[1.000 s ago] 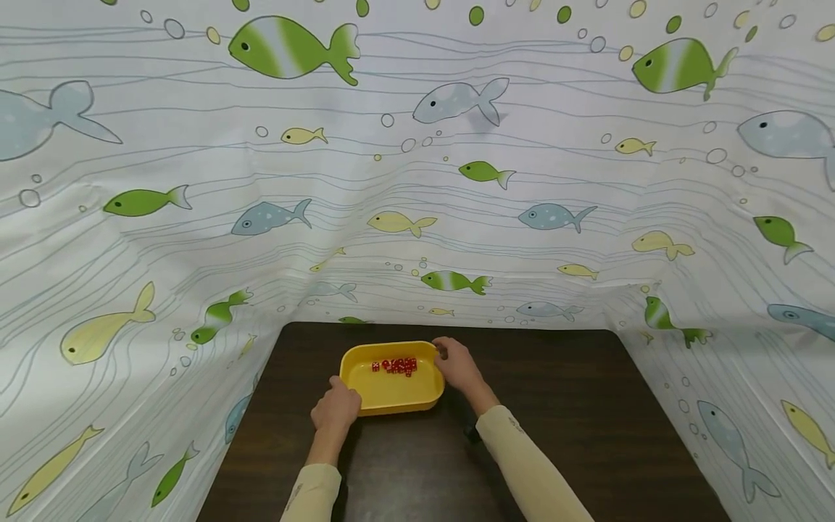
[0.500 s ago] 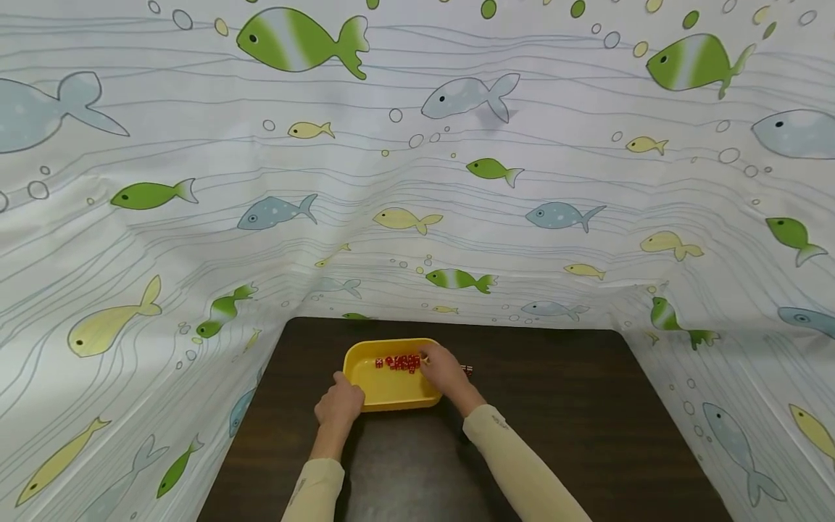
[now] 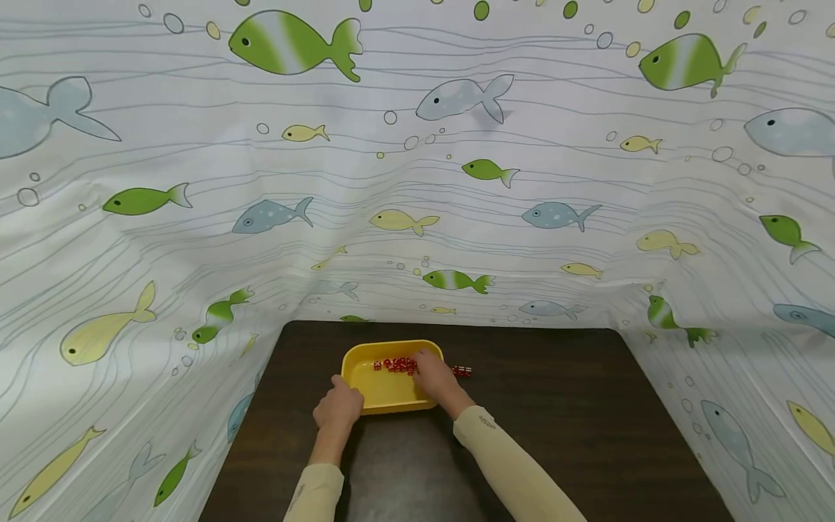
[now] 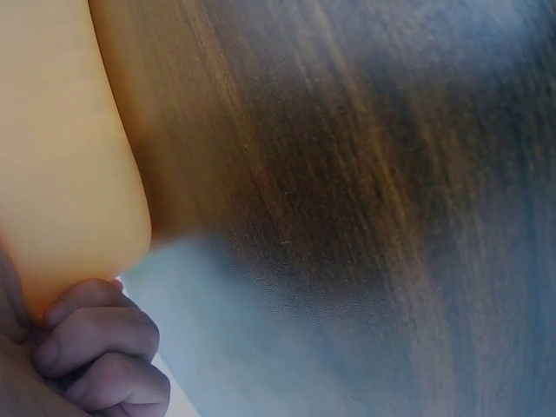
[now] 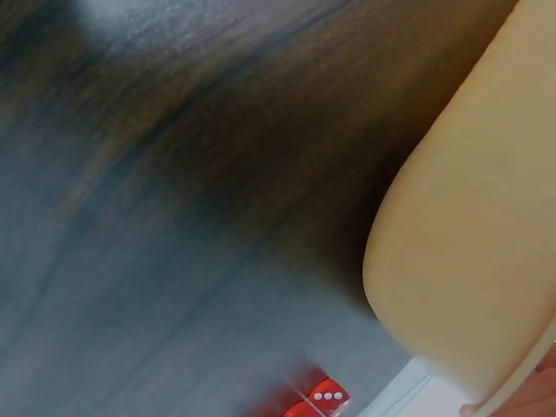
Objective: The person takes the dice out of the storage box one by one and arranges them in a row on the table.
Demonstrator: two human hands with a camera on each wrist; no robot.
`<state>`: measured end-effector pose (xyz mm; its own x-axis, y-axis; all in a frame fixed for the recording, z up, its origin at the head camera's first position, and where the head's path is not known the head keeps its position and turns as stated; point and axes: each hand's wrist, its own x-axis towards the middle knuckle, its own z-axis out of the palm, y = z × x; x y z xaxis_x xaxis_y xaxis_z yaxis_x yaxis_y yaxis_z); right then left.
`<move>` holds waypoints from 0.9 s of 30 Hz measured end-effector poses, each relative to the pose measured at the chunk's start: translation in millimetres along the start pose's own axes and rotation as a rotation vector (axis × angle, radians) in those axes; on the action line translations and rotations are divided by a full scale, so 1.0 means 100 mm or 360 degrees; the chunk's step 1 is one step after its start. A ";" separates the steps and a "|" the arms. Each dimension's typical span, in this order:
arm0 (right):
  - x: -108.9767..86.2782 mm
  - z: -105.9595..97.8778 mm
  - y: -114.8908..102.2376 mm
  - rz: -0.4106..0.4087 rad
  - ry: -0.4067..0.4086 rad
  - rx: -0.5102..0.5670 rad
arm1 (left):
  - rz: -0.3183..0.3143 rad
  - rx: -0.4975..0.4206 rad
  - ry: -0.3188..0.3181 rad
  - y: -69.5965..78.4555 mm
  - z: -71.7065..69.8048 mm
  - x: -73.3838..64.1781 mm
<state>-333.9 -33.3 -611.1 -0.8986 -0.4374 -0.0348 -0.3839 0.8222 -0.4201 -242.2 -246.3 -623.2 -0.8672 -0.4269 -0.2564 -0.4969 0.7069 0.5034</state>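
A shallow yellow tray (image 3: 388,395) holds a cluster of small red dice (image 3: 395,364) toward its back, one die (image 3: 377,366) lying slightly apart on the left. My left hand (image 3: 338,406) grips the tray's front left corner; in the left wrist view, its curled fingers (image 4: 109,339) press against the tray wall (image 4: 69,139). Over the right side, my right hand (image 3: 435,377) reaches inside with its fingertips at the cluster; whether they pinch a die is hidden. Just right of the tray, a short row of red dice (image 3: 462,371) lies on the table, partly covered by that hand.
The dark wood-grain table (image 3: 554,420) extends to both sides and in front of the tray. Behind it and along the sides hangs a white fish-patterned sheet (image 3: 417,181). The right wrist view catches two blurry-edged red dice (image 5: 327,398) beside the tray wall (image 5: 469,234).
My right hand has moved from the tray's right rim inward to the dice cluster, uncovering the row of dice on the table. The left hand keeps its grip on the corner.
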 end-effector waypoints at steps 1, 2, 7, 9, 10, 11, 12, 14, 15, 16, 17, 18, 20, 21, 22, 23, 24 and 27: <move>0.00 0.01 -0.01 0.0001 -0.0015 -0.0007 | -0.0008 -0.0002 0.0001 0.00 0.00 0.00; 0.00 0.01 -0.02 0.0005 -0.0029 -0.0023 | -0.0018 -0.0004 0.0003 -0.01 -0.01 -0.01; 0.00 0.04 -0.05 0.0026 -0.0036 -0.0121 | -0.0019 -0.0018 0.0007 -0.01 -0.01 -0.01; 0.01 0.05 -0.05 0.0036 -0.0043 -0.0161 | -0.0017 -0.0024 0.0009 -0.01 -0.01 -0.02; 0.01 0.05 -0.05 0.0038 -0.0048 -0.0182 | -0.0016 -0.0027 0.0009 -0.01 0.00 -0.02; 0.01 0.05 -0.05 0.0042 -0.0056 -0.0196 | -0.0016 -0.0030 0.0009 -0.02 0.00 -0.02; 0.01 0.05 -0.05 0.0044 -0.0061 -0.0209 | -0.0013 -0.0031 0.0009 -0.02 0.00 -0.02; 0.02 0.04 -0.06 0.0042 -0.0076 -0.0232 | -0.0005 -0.0035 0.0011 -0.03 0.00 -0.02; 0.02 0.04 -0.06 0.0040 -0.0079 -0.0237 | -0.0001 -0.0034 0.0014 -0.03 0.00 -0.01; 0.02 0.03 -0.07 0.0036 -0.0078 -0.0238 | 0.0005 -0.0035 0.0016 -0.03 0.00 -0.01; 0.01 0.03 -0.07 0.0036 -0.0080 -0.0240 | 0.0007 -0.0036 0.0017 -0.03 -0.01 -0.01; 0.01 0.02 -0.07 0.0034 -0.0079 -0.0238 | 0.0009 -0.0037 0.0019 -0.03 -0.01 -0.02; 0.01 0.01 -0.08 0.0050 -0.0079 -0.0218 | 0.0009 -0.0038 0.0018 -0.03 -0.01 -0.02; 0.01 0.01 -0.09 0.0064 -0.0080 -0.0208 | 0.0009 -0.0039 0.0016 -0.03 -0.01 -0.02; 0.00 0.02 -0.09 0.0078 -0.0079 -0.0206 | 0.0009 -0.0039 0.0013 -0.03 0.00 -0.02; 0.00 0.02 -0.09 0.0094 -0.0074 -0.0204 | 0.0007 -0.0038 0.0009 -0.03 0.00 -0.02; -0.01 0.03 -0.10 0.0107 -0.0064 -0.0201 | 0.0005 -0.0039 0.0009 -0.03 0.00 -0.02; -0.02 0.07 -0.11 0.0130 -0.0015 -0.0231 | 0.0002 -0.0038 0.0011 -0.03 -0.01 -0.03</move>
<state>-326.5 -44.0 -612.6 -0.9263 -0.3698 -0.0722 -0.3370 0.8988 -0.2802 -238.3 -247.4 -623.2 -0.8676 -0.4298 -0.2503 -0.4947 0.6939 0.5232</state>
